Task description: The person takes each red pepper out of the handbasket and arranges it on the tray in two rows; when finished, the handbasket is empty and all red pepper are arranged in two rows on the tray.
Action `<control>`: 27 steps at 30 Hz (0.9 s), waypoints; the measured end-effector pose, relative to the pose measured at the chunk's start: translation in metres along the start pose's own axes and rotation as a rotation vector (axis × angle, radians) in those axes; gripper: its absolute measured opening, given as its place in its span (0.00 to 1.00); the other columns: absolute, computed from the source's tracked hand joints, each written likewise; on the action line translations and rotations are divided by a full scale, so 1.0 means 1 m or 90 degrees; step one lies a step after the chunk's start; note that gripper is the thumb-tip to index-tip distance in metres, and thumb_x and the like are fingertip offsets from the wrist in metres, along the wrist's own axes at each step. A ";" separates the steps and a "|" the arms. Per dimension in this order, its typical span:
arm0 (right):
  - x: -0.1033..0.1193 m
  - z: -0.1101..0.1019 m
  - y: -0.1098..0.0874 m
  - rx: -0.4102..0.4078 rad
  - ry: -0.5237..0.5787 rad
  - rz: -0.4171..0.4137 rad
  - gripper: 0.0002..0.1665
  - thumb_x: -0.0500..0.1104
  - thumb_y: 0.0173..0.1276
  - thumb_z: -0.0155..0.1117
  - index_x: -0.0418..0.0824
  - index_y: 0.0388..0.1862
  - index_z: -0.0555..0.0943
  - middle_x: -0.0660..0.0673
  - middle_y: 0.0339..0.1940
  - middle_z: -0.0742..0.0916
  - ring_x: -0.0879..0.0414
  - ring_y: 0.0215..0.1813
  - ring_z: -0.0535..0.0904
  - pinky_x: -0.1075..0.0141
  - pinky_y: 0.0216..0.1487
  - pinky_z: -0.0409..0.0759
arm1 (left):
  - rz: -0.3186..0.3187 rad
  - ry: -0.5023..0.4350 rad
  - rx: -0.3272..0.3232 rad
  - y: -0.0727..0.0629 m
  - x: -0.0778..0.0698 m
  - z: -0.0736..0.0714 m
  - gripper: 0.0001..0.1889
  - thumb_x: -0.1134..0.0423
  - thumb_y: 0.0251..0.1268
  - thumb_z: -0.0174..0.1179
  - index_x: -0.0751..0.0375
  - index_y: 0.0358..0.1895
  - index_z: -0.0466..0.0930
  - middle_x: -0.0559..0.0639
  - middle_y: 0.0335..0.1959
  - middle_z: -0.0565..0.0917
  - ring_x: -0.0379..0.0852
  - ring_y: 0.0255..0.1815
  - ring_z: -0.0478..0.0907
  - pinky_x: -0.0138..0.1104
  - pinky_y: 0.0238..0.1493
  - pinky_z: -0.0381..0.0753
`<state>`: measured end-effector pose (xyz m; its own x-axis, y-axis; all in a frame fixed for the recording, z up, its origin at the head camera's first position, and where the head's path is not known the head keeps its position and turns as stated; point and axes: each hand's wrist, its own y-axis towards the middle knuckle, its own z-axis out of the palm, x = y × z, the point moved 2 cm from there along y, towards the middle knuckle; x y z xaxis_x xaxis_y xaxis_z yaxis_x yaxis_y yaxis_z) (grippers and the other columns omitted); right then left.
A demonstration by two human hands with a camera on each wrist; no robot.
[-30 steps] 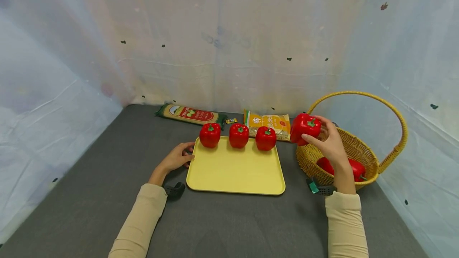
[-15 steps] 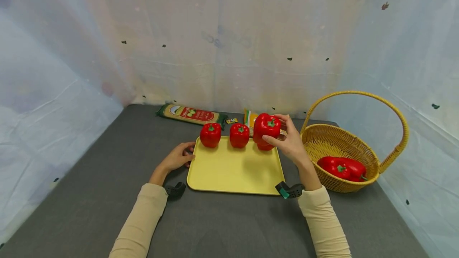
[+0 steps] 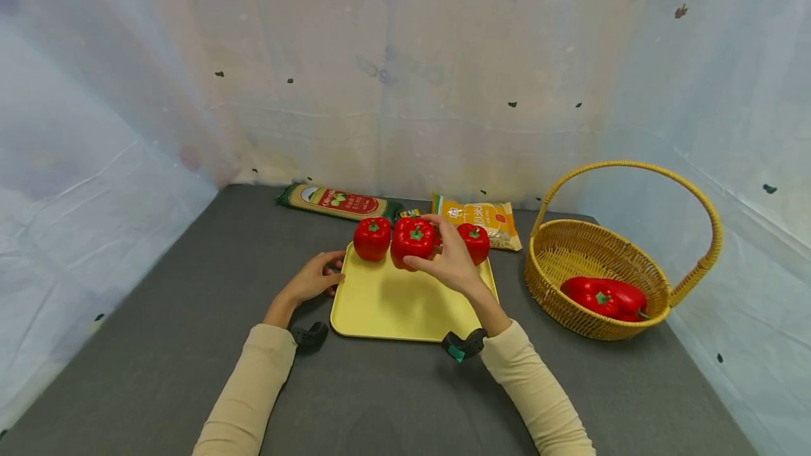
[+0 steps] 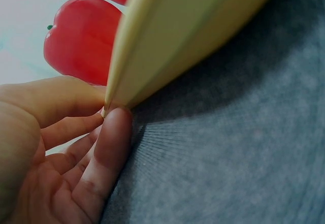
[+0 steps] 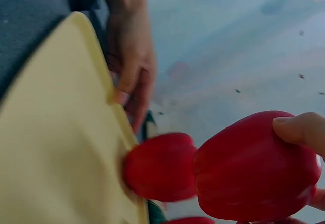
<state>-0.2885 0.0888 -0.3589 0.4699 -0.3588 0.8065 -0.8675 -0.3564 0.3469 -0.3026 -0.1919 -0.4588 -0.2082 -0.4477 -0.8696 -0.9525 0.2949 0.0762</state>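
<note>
A red bell pepper (image 3: 410, 241) is held between the thumb and fingers of my right hand (image 3: 453, 260), raised over the yellow tray (image 3: 386, 312). Along the tray's far edge sit one red pepper (image 3: 372, 238) at the left and another red pepper (image 3: 476, 241) at the right, partly behind my hand. The middle one is hidden behind the held pepper. My left hand (image 3: 315, 277) pinches the tray's left rim; in the left wrist view the thumb and a finger meet on that rim (image 4: 118, 76). The held pepper (image 5: 254, 168) fills the lower right of the right wrist view.
A yellow wicker basket (image 3: 550, 294) with a tall handle stands at the right, with red peppers (image 3: 605, 294) inside. Behind the tray lie a green-ended noodle pack (image 3: 338, 201), a yellow grain bag (image 3: 484, 220) and a small packet (image 3: 410, 213). A pale curtain backs the table.
My right hand has carried the pepper leftward from beside the basket to above the tray's far middle. The left hand has stayed at the tray's rim.
</note>
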 end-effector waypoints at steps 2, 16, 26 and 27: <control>-0.002 0.009 0.001 0.004 -0.006 0.003 0.44 0.45 0.51 0.75 0.43 0.65 0.63 0.42 0.59 0.70 0.48 0.58 0.70 0.55 0.54 0.77 | -0.007 0.000 -0.003 0.002 0.004 0.000 0.28 0.69 0.64 0.56 0.70 0.67 0.60 0.64 0.49 0.68 0.48 0.27 0.72 0.37 0.25 0.80; -0.017 0.053 0.006 0.034 -0.068 0.028 0.46 0.49 0.50 0.75 0.39 0.66 0.63 0.42 0.59 0.71 0.51 0.57 0.71 0.59 0.54 0.77 | -0.006 -0.015 0.003 -0.017 -0.038 -0.002 0.27 0.75 0.64 0.53 0.80 0.65 0.57 0.72 0.49 0.66 0.54 0.30 0.73 0.41 0.27 0.81; -0.026 0.074 0.006 0.056 -0.055 0.037 0.48 0.50 0.51 0.75 0.37 0.65 0.62 0.42 0.57 0.72 0.52 0.57 0.70 0.57 0.53 0.78 | -0.014 -0.023 -0.001 -0.008 -0.018 0.001 0.28 0.74 0.64 0.53 0.78 0.66 0.57 0.71 0.49 0.66 0.55 0.30 0.73 0.40 0.26 0.81; -0.026 0.075 0.006 0.057 -0.055 0.040 0.48 0.50 0.51 0.75 0.37 0.65 0.62 0.42 0.58 0.72 0.52 0.56 0.70 0.57 0.53 0.78 | -0.014 -0.021 -0.003 -0.006 -0.014 0.001 0.28 0.74 0.64 0.53 0.77 0.66 0.57 0.70 0.49 0.67 0.54 0.30 0.73 0.39 0.25 0.81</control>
<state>-0.2932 0.0310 -0.4138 0.4314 -0.4541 0.7796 -0.8791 -0.4058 0.2501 -0.2942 -0.1867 -0.4478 -0.1798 -0.4265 -0.8864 -0.9579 0.2808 0.0592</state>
